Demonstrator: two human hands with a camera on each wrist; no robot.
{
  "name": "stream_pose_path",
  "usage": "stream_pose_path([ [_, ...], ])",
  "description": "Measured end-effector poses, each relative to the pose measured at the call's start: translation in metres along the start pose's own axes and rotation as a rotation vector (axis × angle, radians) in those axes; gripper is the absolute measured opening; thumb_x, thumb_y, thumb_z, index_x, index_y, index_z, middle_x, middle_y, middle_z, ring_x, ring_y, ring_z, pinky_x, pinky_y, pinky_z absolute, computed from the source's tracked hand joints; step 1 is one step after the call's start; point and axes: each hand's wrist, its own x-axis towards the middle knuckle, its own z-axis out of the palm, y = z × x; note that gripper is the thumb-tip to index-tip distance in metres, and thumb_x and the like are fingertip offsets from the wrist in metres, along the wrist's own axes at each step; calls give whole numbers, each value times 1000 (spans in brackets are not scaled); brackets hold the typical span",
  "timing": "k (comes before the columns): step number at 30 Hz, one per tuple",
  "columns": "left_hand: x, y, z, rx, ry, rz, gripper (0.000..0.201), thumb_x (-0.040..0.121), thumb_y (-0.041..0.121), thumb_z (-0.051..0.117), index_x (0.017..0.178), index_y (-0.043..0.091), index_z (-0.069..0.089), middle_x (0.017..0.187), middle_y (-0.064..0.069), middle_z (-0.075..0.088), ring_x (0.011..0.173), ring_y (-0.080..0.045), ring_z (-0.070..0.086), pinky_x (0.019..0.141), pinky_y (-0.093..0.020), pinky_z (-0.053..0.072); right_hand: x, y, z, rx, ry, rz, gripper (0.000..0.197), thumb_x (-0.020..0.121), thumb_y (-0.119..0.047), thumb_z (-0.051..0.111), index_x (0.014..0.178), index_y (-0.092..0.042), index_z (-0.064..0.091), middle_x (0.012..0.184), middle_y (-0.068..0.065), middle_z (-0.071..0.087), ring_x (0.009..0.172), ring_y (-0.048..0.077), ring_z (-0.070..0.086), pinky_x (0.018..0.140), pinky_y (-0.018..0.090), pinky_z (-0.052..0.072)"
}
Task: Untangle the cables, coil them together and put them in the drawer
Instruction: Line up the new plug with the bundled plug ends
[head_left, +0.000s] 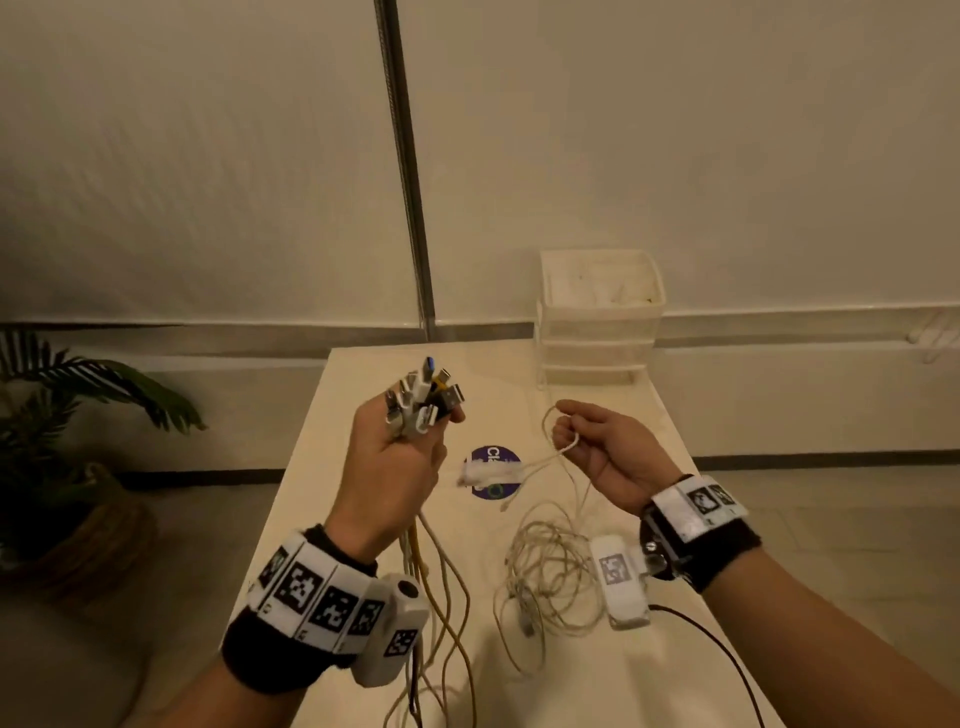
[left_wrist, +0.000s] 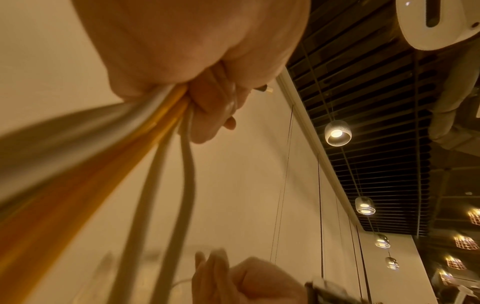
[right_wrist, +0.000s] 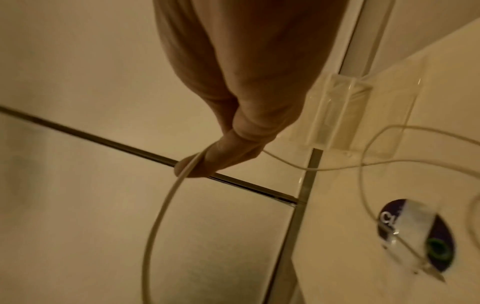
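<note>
Cables: plug ends bunched upright in left hand, fingers clamped round bundle, likely to keep freed ends aligned; tails hang to counter. Right hand pinches loop of white cable above loose tangle, seemingly drawing it free. Drawer unit at far counter edge, well apart.

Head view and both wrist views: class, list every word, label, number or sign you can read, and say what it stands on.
"Cl": white letters on the round purple sticker on the table; the rest is covered by a white cable end.
Black-and-white square code markers on the left wristband and right wristband: patterns only, no readable characters.
Drawer unit: no text seen.
</note>
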Motion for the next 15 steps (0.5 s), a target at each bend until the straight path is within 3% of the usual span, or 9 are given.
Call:
stream_pose_path([
  [4,6,-11,5,37,-25,-22,23,100,-4,39,84,-3,56,45,14,53,36,1,31,37,-14,26,-3,-14,10,166,39,-4,25,98,7,33,97,3,57,63,12,65,53,14,67,51,22,58],
  [7,9,-15,8,44,-30,-23,19,98,-6,42,89,-11,58,43,16,51,37,4,44,41,-6,32,-8,-16,18,232,70,-9,24,98,6,35,96,1,58,62,11,68,55,13,69,51,22,58],
  [9,11,-21,9,35,-18,-35,19,97,2,49,92,-11,61,43,15,48,36,1,39,40,-11,31,-14,-18,25,276,68,-19,22,99,4,37,97,0,58,66,11,69,57,14,70,53,22,59],
  [10,13,-24,9,13,-19,-55,20,98,6,50,94,-5,65,43,13,43,36,-4,32,39,-17,28,-17,-18,28,296,61,-25,22,99,4,37,97,-1,59,71,12,69,60,15,70,54,21,59],
  [12,16,-28,12,-57,-32,-105,21,100,13,50,99,8,71,47,3,30,38,-13,20,43,-20,21,-23,-16,36,303,44,-31,22,98,3,39,98,-2,60,82,12,65,71,16,68,55,20,58],
  [15,21,-24,19,-189,-61,-133,23,91,21,55,107,18,72,56,-2,19,44,-12,15,42,-20,19,-30,-6,48,283,12,-40,23,98,4,37,95,-1,59,75,13,66,64,16,69,54,21,58],
])
